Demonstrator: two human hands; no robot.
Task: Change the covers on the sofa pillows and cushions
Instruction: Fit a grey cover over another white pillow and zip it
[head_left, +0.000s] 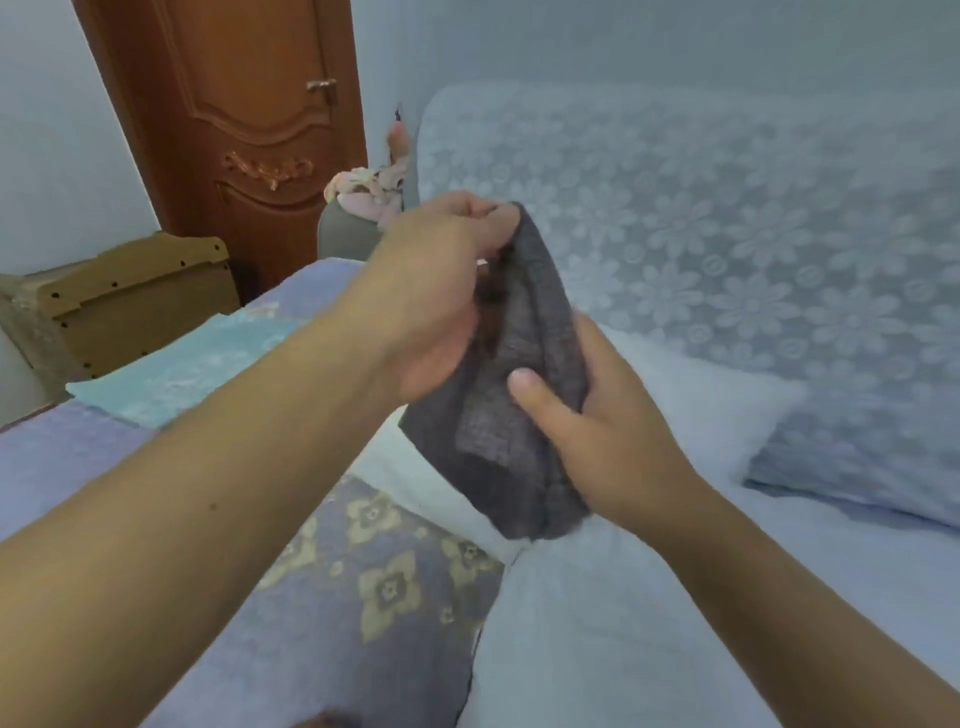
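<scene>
Both hands hold a dark grey cover up above the sofa — a coarse, loosely woven cloth, bunched into a narrow folded bundle. The left hand pinches its top edge with curled fingers; the right hand clamps the lower part, thumb pressed across the front. A bare white pillow lies below, beside a pillow in a flowered case.

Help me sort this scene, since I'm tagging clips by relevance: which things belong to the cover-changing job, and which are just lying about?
Part of the job:
- dark grey cover, gripped by left hand and right hand
- bare white pillow
- floral-covered cushion
- folded teal cloth, possibly another cover

Lying about:
- wooden door
- wooden crate
- crumpled fabric on the armrest
</scene>
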